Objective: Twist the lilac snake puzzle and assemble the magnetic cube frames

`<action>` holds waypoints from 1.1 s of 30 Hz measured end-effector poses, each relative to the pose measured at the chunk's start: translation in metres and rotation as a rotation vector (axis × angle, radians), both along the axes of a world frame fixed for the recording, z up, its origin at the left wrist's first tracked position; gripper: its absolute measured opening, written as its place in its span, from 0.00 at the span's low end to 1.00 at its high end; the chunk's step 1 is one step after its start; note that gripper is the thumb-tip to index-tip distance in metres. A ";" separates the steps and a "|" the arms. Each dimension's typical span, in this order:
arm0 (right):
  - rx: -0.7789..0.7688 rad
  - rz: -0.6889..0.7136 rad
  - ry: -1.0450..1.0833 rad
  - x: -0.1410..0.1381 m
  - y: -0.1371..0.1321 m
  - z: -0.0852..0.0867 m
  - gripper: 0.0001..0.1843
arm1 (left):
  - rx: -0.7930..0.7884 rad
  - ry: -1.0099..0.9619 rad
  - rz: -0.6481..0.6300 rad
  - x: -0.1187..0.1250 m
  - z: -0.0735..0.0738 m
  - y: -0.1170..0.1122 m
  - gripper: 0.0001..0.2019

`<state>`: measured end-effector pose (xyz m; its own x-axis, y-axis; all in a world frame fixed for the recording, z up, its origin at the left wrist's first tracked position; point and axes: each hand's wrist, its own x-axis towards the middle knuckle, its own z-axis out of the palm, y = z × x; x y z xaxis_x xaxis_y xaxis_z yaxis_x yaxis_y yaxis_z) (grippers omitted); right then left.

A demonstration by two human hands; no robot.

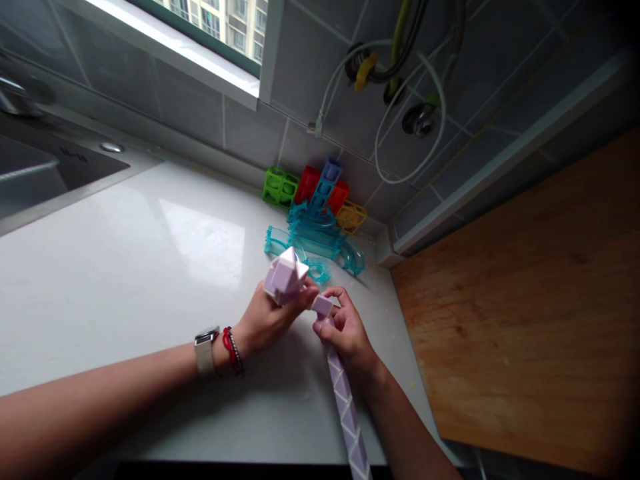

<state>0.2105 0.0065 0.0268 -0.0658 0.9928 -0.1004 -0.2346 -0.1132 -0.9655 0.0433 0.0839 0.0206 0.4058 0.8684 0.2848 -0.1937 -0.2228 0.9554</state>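
A lilac and white snake puzzle, made of hinged wedges, is held above the white counter. One end is folded into a faceted lump with white points, and my left hand is closed around it. My right hand pinches the puzzle near a bent block, thumb and fingers on either side. From there its straight length hangs down toward the bottom of the view. Whether the two parts join between my hands is hard to see. Just beyond my fingers lie translucent teal track pieces.
Green cube frames, red blocks, a blue block and a yellow frame stand against the tiled wall. A sink lies left, a wooden panel right. Above hangs a white cable near pipes and valves.
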 end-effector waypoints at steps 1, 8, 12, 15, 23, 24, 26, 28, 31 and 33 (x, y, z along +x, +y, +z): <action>0.000 0.008 -0.021 0.000 0.000 0.000 0.27 | -0.025 0.001 0.025 0.000 0.001 0.001 0.21; -0.068 0.077 0.012 0.005 0.001 0.002 0.28 | -0.149 0.013 -0.077 0.002 -0.004 0.010 0.28; -0.136 0.127 0.082 0.008 0.001 0.001 0.21 | -0.045 0.003 -0.238 0.000 -0.003 0.010 0.28; -0.174 0.262 0.174 0.010 0.002 -0.003 0.11 | -0.001 0.040 -0.320 0.000 -0.002 0.009 0.27; -0.240 0.321 0.307 0.018 0.007 0.001 0.17 | 0.020 0.009 -0.246 0.002 -0.002 0.011 0.16; -0.245 0.325 0.310 0.019 0.007 0.002 0.21 | 0.022 0.003 -0.226 0.002 -0.002 0.011 0.16; -0.258 0.315 0.293 0.020 0.007 0.001 0.27 | 0.039 0.007 -0.204 0.002 -0.001 0.011 0.18; -0.250 0.295 0.262 0.020 0.008 0.000 0.28 | 0.060 0.016 -0.215 0.002 -0.001 0.011 0.19; -0.203 0.277 0.215 0.019 0.008 -0.002 0.28 | 0.087 0.024 -0.213 0.002 -0.001 0.010 0.19; -0.183 0.272 0.198 0.018 0.008 -0.004 0.29 | 0.114 0.029 -0.162 0.002 -0.001 0.009 0.18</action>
